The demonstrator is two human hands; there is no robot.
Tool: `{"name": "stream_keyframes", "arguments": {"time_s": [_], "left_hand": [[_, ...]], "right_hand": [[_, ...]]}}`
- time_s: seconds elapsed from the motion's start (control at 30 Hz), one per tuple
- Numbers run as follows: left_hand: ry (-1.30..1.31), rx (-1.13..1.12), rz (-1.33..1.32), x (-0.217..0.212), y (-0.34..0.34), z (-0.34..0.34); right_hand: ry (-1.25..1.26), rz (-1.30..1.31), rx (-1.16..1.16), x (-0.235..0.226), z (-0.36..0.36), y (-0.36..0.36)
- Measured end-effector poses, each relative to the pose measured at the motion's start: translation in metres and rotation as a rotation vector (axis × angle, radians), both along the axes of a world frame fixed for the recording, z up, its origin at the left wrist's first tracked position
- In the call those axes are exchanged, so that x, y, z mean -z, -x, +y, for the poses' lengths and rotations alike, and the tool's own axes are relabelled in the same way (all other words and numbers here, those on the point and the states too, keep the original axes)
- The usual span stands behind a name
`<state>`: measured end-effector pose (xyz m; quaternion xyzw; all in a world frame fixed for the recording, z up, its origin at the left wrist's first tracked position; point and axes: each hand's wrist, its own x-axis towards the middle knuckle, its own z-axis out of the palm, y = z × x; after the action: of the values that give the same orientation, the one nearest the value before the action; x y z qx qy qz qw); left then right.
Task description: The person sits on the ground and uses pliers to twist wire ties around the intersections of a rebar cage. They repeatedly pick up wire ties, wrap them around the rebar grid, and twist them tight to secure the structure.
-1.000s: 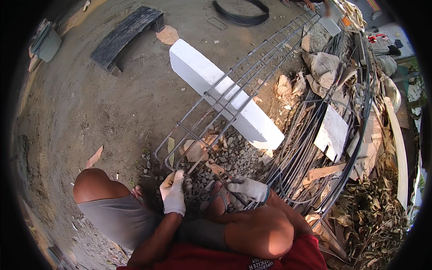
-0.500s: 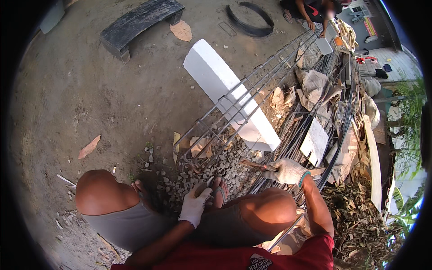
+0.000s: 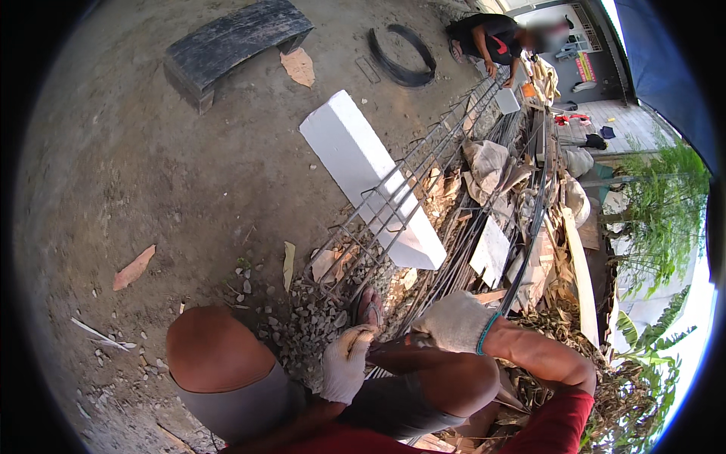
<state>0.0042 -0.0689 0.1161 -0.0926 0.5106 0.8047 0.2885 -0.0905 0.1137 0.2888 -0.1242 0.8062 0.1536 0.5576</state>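
My right hand (image 3: pixel 452 324), in a pale knit glove with a teal cuff, is closed around a dark, reddish hand tool (image 3: pixel 404 342). The tool is mostly hidden and its kind is unclear. Just left of it, my left hand (image 3: pixel 345 367), gloved in white, is closed with the thumb upward; what its fingers hold, if anything, cannot be made out. Both hands are above my legs. Beyond them a long rebar cage (image 3: pixel 393 198) rests across a white foam block (image 3: pixel 370 163), its near end over gravel (image 3: pixel 302 333). Neither hand touches the cage.
A co-worker (image 3: pixel 491 41) bends over the cage's far end. Steel rods, a cloth sack (image 3: pixel 485 166), a white board (image 3: pixel 491 250) and dry leaves are piled along the right. On the dirt are a dark bench (image 3: pixel 238 45) and a black coil (image 3: pixel 401 68).
My right hand has come down and left with the tool, closer to my left hand, which has shifted slightly right and lower. The view has turned, so the scene sits farther left.
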Motion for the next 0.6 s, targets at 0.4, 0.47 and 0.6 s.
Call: {"name": "stream_keyframes", "arguments": {"time_s": [0.4, 0.47, 0.6], "left_hand": [[0.111, -0.352, -0.297, -0.013, 0.050, 0.026], [0.202, -0.107, -0.157, -0.006, 0.053, 0.038], [0.325, 0.241, 0.107, 0.031, 0.026, 0.079]], "right_hand": [[0.468, 0.049, 0.802, 0.072, 0.181, -0.030], [0.474, 0.277, 1.075, 0.077, 0.208, -0.030], [0.252, 1.128, 0.617, 0.143, 0.244, -0.055]]}}
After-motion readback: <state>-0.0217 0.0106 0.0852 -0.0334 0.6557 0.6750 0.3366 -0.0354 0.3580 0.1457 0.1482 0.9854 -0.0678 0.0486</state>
